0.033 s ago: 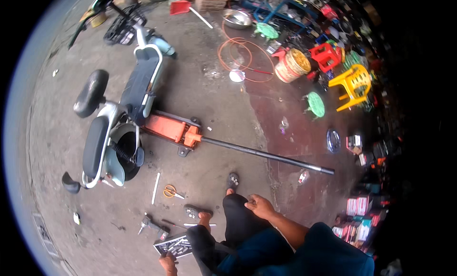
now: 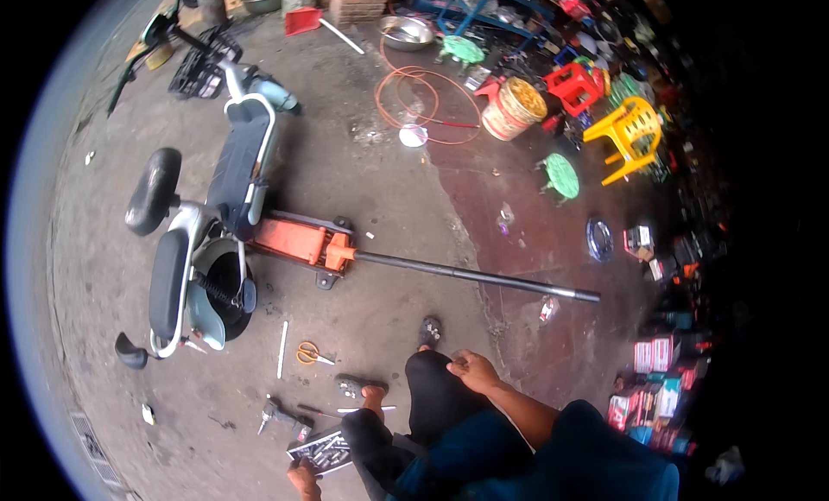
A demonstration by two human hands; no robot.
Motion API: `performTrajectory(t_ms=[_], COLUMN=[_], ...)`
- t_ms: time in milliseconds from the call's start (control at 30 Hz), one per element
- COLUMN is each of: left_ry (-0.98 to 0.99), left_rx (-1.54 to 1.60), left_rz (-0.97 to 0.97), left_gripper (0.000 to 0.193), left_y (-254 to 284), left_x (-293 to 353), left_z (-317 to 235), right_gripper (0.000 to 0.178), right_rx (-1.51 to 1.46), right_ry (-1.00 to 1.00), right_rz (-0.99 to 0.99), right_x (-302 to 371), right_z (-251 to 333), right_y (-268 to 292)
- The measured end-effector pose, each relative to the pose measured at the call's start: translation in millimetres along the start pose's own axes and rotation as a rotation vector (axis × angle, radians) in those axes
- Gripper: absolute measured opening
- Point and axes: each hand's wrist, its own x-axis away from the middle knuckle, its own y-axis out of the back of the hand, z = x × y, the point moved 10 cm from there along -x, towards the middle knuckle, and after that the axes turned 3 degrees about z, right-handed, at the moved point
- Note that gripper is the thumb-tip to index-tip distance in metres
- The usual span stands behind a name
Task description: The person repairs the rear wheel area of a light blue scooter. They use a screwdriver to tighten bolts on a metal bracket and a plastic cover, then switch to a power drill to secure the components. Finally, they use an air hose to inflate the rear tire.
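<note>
Farthest left, a pale blue scooter [image 2: 167, 281] with a dark seat, footboard just at one end of an orange floor jack [image 2: 294, 239]. Next, on the concrete floor [image 2: 199, 380], a cordless drill [image 2: 276, 410], a white strip [image 2: 282, 350] and orange-handled scissors [image 2: 308, 353], near one another. Below the drill, the left hand [image 2: 302, 477], at the left end of a shallow tray [image 2: 321, 452] of metal pieces; too small to tell whether grasping the rim, pinching a piece or merely touching. Tray flat on the floor, just beside the left leg. Farther right, the right hand [image 2: 472, 371] against the right knee, fingers curled inward; cannot tell whether that grip is clenched on something small or holding nothing. Beyond, the long jack handle [image 2: 475, 277], stretching over reddish floor.

Step in hand, by judgement: choosing among the metal pieces. Next move probably calling for a fingertip pinch on one piece, clear of its neighbours, without tipping the tray.
</note>
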Motion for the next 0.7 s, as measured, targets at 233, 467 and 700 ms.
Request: performTrajectory(t_ms=[233,467,700], left_ry=[-0.236,-0.447,-0.356], left_rx=[-0.300,-0.446,-0.522], left_rz=[0.013,0.289,0.219], left_gripper=[0.019,0.024,0.027], left_y=[-152.1,-417.2,-611.8], left_x=[51.4,144.6,307.0], left_z=[-131.0,-130.1,-38.0], right_gripper=[0.025,0.046,0.058], right_rx=[-1.237,-1.626,-1.691], right_ry=[-0.669,-0.272,-0.317], right_rz=[-0.473,-0.693,-0.325], right_x=[68.1,30.7,-95.8], right_z=[-367.3,-534.2,-553.7], right_y=[82.4,253.0,384.8])
